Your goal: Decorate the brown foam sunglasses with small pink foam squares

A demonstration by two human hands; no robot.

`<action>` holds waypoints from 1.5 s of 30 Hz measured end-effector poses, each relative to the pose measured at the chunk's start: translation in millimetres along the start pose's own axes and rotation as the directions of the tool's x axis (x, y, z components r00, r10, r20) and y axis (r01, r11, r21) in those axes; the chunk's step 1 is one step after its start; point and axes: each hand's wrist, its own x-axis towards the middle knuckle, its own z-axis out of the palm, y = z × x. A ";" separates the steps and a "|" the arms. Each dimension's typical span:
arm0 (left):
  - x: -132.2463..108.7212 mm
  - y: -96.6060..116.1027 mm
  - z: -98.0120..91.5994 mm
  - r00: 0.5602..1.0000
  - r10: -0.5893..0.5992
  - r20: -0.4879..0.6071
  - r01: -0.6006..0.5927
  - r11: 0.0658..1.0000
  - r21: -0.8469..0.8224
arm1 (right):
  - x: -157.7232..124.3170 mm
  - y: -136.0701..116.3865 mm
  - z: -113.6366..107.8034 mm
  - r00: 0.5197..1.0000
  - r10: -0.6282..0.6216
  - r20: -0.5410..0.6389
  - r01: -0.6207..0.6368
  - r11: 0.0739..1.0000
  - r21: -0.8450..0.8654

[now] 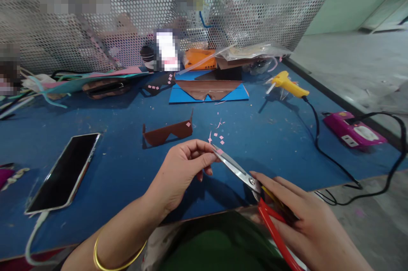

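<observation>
Taking the scissors point(251, 181) as my mark, the blue worktop point(124, 126) around them is busy. Just beyond their tips lie small pink squares point(222, 137) and thin slivers. Farther off, past those, a notched brown sheet point(204, 88) rests on a blue sheet point(177, 98), with an orange box point(200, 56) behind. Left of the tips sits a brown eyeglass-shaped cutout point(168, 133) bearing one pink square at an end; a black cutout point(156, 87) with several more lies farther beyond. Well to the left of the scissors is a smartphone point(65, 175) with its cable attached; well to the right, a yellow glue gun point(288, 84) and a purple power strip point(353, 130).

The right hand point(302, 209) is wrapped round the red handles, clamped on the scissors. The left hand point(181, 171) is at the tips, thumb and forefinger drawn close together, and a small pink piece point(219, 151) shows on the blades just beside those fingers. Whether they grip it, I can't tell.

Fingers hide part of the handles, whose ends the lower edge cuts off. A bright shape beyond the scissors is pixelated.
</observation>
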 end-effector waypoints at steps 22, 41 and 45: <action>1.4 -2.5 -2.3 1.000 -0.002 -0.005 0.003 0.996 0.089 | 2.8 -0.6 -3.9 0.999 0.025 0.043 -0.023 0.999 -0.043; -6.5 3.2 3.3 0.988 -0.084 0.128 0.075 0.995 0.067 | 49.1 -27.3 9.1 0.939 0.330 -0.094 -0.227 0.804 0.550; -7.8 3.3 4.1 0.991 -0.038 0.131 0.026 0.995 0.093 | 65.7 -34.9 18.1 0.945 0.328 0.016 -0.245 0.674 0.697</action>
